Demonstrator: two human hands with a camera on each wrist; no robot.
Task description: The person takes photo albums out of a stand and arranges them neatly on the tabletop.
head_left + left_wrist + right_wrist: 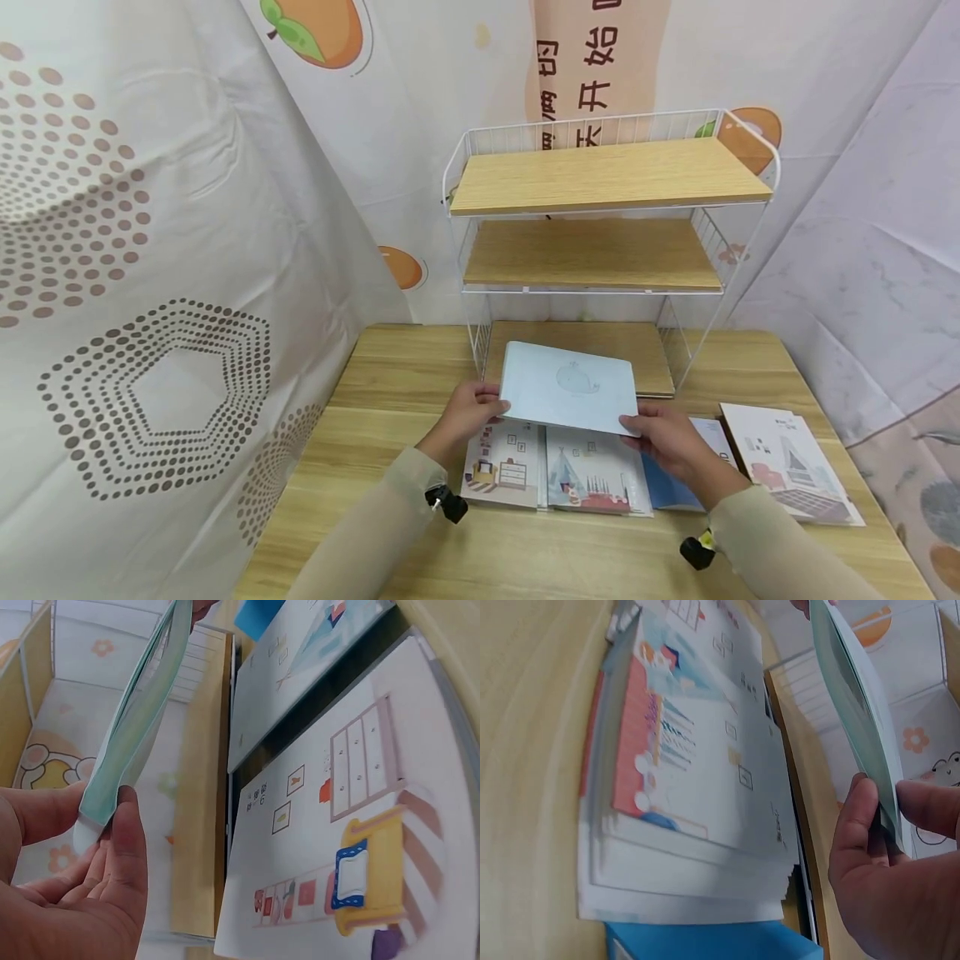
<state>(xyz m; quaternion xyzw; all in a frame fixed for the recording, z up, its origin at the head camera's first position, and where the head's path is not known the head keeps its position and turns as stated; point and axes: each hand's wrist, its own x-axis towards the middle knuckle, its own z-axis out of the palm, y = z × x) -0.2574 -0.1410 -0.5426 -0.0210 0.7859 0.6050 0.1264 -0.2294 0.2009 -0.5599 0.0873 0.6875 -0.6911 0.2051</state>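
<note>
Both hands hold a thin pale-blue booklet point(570, 392) with a grey whale drawing on its cover, raised over the table before the lowest shelf board. My left hand point(474, 410) pinches its left end; in the left wrist view the thumb and fingers close on a pale green edge point(112, 787). On the opposite end, my right hand point(666, 435) grips the lower corner, thumb on top and fingers beneath. Under the booklet lie books with room pictures: a left one point(498, 475) showing a bed and drawers, and a stack point(697, 750) with a tent picture.
A white wire rack with wooden shelves point(600, 254) stands behind the hands, its bottom board point(585, 333) resting on the table. Right of the tent stack are a blue book point(671, 492) and further picture books point(795, 467). Printed cloth point(187, 208) hangs around the wooden table point(375, 392).
</note>
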